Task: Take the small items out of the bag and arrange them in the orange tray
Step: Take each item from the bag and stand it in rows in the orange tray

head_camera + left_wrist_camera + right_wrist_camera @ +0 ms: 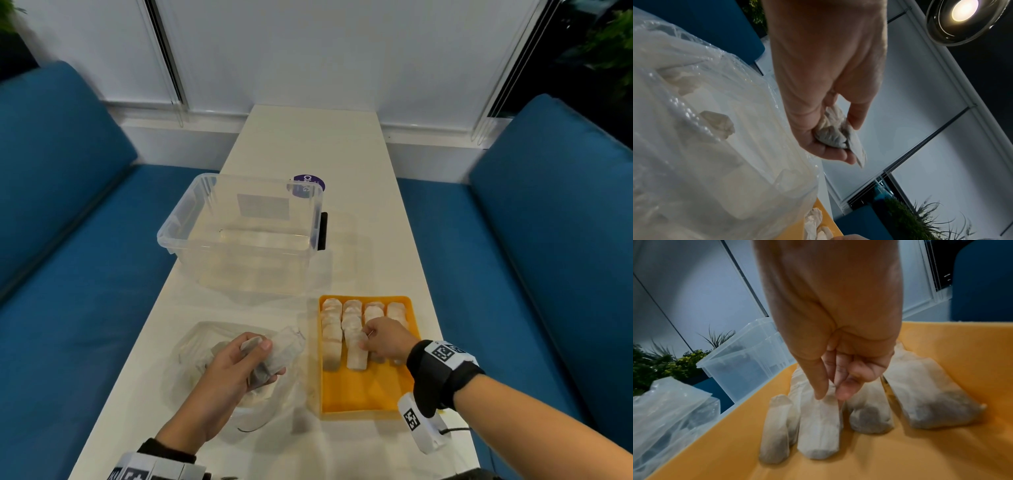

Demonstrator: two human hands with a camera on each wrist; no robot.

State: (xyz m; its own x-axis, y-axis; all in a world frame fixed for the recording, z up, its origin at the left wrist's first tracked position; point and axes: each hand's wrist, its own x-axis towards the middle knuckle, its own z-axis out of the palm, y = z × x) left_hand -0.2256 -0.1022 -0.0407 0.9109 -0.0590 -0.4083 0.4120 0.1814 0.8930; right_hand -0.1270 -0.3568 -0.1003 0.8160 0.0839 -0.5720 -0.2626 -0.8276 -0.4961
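The orange tray point(370, 390) point(920, 451) lies at the front right of the table and holds several pale tea bags in rows point(332, 329). Inside it, my right hand point(364, 337) point(831, 394) pinches the top end of one tea bag point(819, 426) point(356, 356) between thumb and forefinger; that bag lies in the second row from the left. Left of the tray, my left hand point(267, 359) point(849, 141) grips a small bunch of tea bags point(277, 354) point(832, 134) just above the crumpled clear plastic bag point(191, 346) point(705, 146). More tea bags show dimly inside the bag.
A large clear plastic box point(246, 233) point(740, 363) stands behind the bag and tray, with a purple round sticker point(308, 185) on the table beyond it. The narrow white table point(308, 144) runs between blue sofa seats point(513, 274) on both sides.
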